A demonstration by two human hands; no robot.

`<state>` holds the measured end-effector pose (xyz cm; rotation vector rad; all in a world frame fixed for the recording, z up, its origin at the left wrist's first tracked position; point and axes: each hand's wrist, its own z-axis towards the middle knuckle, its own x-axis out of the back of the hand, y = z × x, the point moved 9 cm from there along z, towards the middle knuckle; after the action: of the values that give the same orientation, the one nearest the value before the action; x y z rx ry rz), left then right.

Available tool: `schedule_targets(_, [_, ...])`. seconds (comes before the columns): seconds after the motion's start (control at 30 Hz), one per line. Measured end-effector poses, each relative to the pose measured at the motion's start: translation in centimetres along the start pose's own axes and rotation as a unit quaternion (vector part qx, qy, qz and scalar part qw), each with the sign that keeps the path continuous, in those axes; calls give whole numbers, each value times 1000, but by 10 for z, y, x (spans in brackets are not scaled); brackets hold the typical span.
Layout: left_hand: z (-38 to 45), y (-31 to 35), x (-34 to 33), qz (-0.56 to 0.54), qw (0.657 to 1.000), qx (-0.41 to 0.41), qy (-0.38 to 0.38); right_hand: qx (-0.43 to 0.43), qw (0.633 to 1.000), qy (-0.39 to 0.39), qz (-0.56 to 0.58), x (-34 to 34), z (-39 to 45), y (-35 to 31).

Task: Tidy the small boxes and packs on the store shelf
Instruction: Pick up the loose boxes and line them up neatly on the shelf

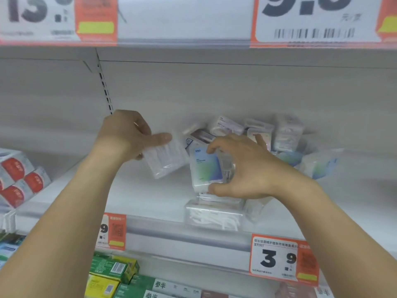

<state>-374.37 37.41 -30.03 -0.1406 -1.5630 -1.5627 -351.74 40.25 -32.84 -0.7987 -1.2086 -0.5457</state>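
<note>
My left hand [131, 134] holds a clear plastic box [164, 159] with its printed back facing me, tilted, just above the white shelf [137, 190]. Beside it, my right hand [242, 168] grips a clear box with a blue-green label [207, 166], thumb under its lower edge and fingers over its top. Under that box, at the shelf's front edge, lies a clear box of white floss picks [212, 217]. Behind my right hand a loose heap of similar small boxes [257, 132] leans against the back wall, partly hidden by my fingers.
Red-and-white packs [19, 179] are stacked at the shelf's left end. Orange price tags [283, 257] hang on the shelf's front rail. Green and yellow boxes [111, 274] fill the lower shelf. The upper shelf rail [184, 41] with large price tags runs overhead.
</note>
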Motion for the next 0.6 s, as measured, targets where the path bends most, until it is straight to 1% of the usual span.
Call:
schedule_targets(0.07, [1,1,3,-52,998,-4,40,-20,999,-27,41,6,-4,8])
schedule_targets(0.1, [2,3,2,-69,996,-13,56,-34,995,-20,87,12,-6,14])
schedule_targets(0.13, [3,7,0,-90,993,-27,69,-46,990,22,135,23,-6,24])
schedule_targets(0.17, [4,11,-2,-119,989,-41,77,-60,979,104,164,38,-6,41])
schedule_targets(0.2, [5,14,-5,-152,984,-53,80,-89,961,205,163,55,-8,67])
schedule_targets(0.23, [5,18,-8,-182,978,-60,82,-137,935,292,144,68,-11,97])
schedule_targets(0.27, [5,21,-12,-206,973,-65,83,-194,911,341,125,75,-12,126])
schedule_targets(0.3, [4,25,-16,-224,969,-69,80,-248,898,343,119,75,-10,152])
schedule_targets(0.33, [3,29,-22,-237,966,-73,73,-289,897,308,128,69,-4,176])
schedule_targets(0.37, [1,33,-28,-246,964,-77,64,-314,903,259,140,60,4,193])
schedule_targets(0.4, [0,36,-33,-246,964,-82,57,-321,911,216,143,52,13,203])
schedule_targets(0.43, [0,38,-37,-241,965,-89,53,-316,920,191,135,47,18,207])
schedule_targets(0.47, [-1,40,-40,-237,965,-96,51,-303,926,189,121,47,22,208])
schedule_targets(0.53, [-1,42,-43,-235,966,-100,50,-282,924,236,106,55,22,204])
schedule_targets(0.6, [-1,43,-43,-237,964,-105,57,-273,895,321,144,67,10,197])
